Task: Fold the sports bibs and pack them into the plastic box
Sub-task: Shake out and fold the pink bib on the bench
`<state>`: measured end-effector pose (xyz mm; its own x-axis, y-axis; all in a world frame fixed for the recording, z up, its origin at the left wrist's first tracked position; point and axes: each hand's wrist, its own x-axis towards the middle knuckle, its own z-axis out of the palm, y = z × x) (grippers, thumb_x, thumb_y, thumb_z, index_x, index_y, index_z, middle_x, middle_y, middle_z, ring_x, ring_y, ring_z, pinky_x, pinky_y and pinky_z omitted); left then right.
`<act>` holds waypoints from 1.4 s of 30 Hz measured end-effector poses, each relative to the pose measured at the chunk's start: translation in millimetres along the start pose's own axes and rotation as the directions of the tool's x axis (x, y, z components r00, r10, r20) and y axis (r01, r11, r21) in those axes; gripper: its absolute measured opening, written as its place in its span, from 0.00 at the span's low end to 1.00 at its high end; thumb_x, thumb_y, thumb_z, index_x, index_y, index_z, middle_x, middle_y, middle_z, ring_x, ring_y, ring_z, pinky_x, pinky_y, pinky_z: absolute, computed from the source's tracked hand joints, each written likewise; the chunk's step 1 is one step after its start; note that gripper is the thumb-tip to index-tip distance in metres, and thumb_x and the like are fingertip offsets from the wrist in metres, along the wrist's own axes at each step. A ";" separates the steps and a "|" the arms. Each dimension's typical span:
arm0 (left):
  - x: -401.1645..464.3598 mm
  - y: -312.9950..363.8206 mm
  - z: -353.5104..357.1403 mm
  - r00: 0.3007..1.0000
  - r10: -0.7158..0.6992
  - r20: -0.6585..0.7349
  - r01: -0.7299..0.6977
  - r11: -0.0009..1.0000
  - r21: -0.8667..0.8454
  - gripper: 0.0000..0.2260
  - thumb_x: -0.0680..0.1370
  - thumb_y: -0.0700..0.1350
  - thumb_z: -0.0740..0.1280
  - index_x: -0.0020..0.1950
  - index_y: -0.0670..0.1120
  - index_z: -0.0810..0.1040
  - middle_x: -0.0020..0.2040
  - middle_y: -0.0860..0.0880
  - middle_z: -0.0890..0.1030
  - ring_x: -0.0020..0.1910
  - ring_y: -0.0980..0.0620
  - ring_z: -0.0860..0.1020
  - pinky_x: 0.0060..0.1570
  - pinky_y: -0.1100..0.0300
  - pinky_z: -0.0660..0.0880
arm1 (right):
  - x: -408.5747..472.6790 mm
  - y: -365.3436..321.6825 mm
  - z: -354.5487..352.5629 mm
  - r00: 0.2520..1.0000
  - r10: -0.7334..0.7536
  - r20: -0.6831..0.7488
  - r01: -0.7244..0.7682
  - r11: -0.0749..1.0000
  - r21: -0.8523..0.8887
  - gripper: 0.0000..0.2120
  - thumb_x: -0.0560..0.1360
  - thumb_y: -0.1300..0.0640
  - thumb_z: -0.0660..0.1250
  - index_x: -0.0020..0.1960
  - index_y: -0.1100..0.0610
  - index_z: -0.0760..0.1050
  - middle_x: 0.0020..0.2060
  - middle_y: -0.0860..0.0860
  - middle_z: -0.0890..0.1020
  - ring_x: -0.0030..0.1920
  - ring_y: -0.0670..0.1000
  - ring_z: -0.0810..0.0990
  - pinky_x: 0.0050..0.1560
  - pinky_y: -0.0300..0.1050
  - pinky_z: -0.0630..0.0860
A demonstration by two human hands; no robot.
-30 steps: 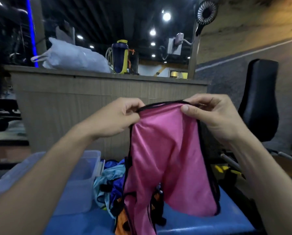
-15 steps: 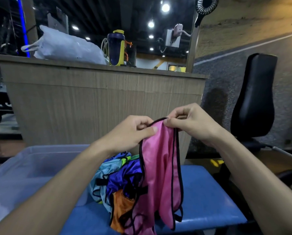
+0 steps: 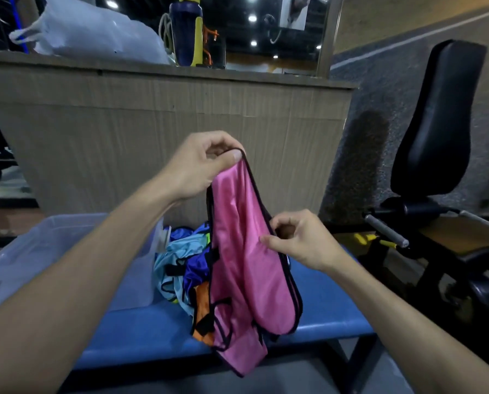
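At the centre of the frame: one pink bib (image 3: 246, 251), black-trimmed, hanging doubled lengthwise over the blue desk (image 3: 325, 305), its lower end trailing past the desk's near edge. The left hand (image 3: 200, 163) holds it up, thumb and fingers pinched on the top trim. The right hand (image 3: 297, 240), lower and right of centre, has fingers curled with thumb and forefinger nipping the bib's right edge about midway down.

Handling, judged: thin, glossy synthetic cloth; very light, limp, likely slippery between the fingers. It will not hold a crease unaided and probably needs laying flat or pressing. The bound trim looks the firmest purchase; the loose side straps near the bottom could snag.

Behind the bib, centre: a heap of unfolded bibs (image 3: 180, 260), pale blue, dark blue and orange showing, resting on the desk and just beside the plastic box (image 3: 67, 243). The box, translucent, stands at lower left of the frame, largely behind the left forearm.

Not determinable: the box's contents and whether any bib is already packed; the count of bibs in the heap; how the pink bib's hidden layers lie; the right fingertips behind the cloth edge.
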<state>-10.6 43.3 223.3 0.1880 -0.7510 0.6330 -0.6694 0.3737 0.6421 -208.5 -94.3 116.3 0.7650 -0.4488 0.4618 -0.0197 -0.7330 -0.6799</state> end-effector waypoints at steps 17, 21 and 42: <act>-22.9 -36.7 -57.3 0.991 -0.057 0.124 0.051 0.997 0.053 0.05 0.77 0.40 0.72 0.52 0.43 0.84 0.47 0.49 0.86 0.47 0.56 0.82 0.52 0.66 0.76 | -33.6 54.6 -52.6 0.969 0.222 -0.107 -0.197 0.958 0.207 0.10 0.68 0.54 0.79 0.35 0.59 0.82 0.30 0.53 0.80 0.33 0.49 0.74 0.36 0.44 0.68; -33.7 -42.0 -66.9 0.959 -0.116 0.258 0.083 0.988 0.134 0.06 0.74 0.43 0.73 0.51 0.48 0.86 0.47 0.51 0.87 0.47 0.56 0.83 0.49 0.67 0.77 | -20.4 45.0 -83.5 0.956 0.228 -0.182 -0.190 0.960 0.205 0.10 0.65 0.56 0.79 0.38 0.63 0.83 0.34 0.55 0.84 0.35 0.48 0.78 0.37 0.40 0.74; -57.6 -42.4 -60.4 0.954 -0.128 0.269 -0.049 0.823 0.565 0.20 0.77 0.67 0.63 0.47 0.53 0.85 0.40 0.57 0.84 0.39 0.58 0.82 0.42 0.57 0.78 | -11.5 7.6 -142.2 0.990 0.112 -0.081 -0.111 0.994 0.016 0.12 0.77 0.51 0.69 0.46 0.60 0.84 0.39 0.55 0.85 0.42 0.49 0.81 0.45 0.38 0.77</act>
<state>50.4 103.6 185.7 0.0716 -0.9114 0.4052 -0.9667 0.0367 0.2533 -308.9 -167.4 186.8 0.7031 -0.5685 0.4273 -0.0948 -0.6704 -0.7359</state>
